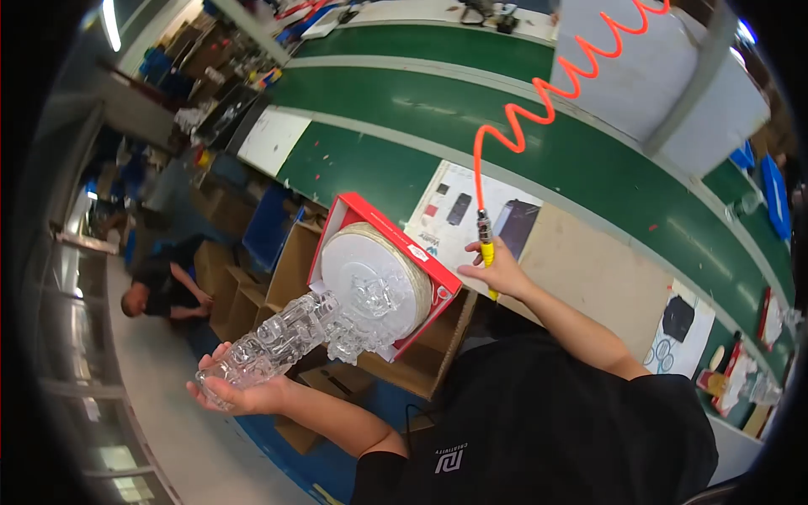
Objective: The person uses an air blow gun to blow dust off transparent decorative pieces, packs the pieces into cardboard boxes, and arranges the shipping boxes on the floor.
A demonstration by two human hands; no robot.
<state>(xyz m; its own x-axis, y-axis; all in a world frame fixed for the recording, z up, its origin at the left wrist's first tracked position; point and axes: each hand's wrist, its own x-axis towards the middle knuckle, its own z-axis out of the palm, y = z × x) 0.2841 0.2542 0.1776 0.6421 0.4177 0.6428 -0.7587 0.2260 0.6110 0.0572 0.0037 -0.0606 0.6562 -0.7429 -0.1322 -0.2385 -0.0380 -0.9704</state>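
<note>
A long, knobbly clear plastic piece lies in my left hand, palm up, with the fingers curled round its lower end. Its upper end reaches a round, pale disc-shaped thing that sits tilted in an open red box. More crumpled-looking clear plastic covers the disc's middle; I cannot tell whether the pieces are joined. My right hand grips a yellow air blow gun with a metal fitting on top. An orange coiled hose runs up from it.
Beneath the red box stands an open cardboard box. Green work surfaces stretch across, with a printed white sheet and a beige board. Another person bends near cartons at left. Blue bins stand nearby.
</note>
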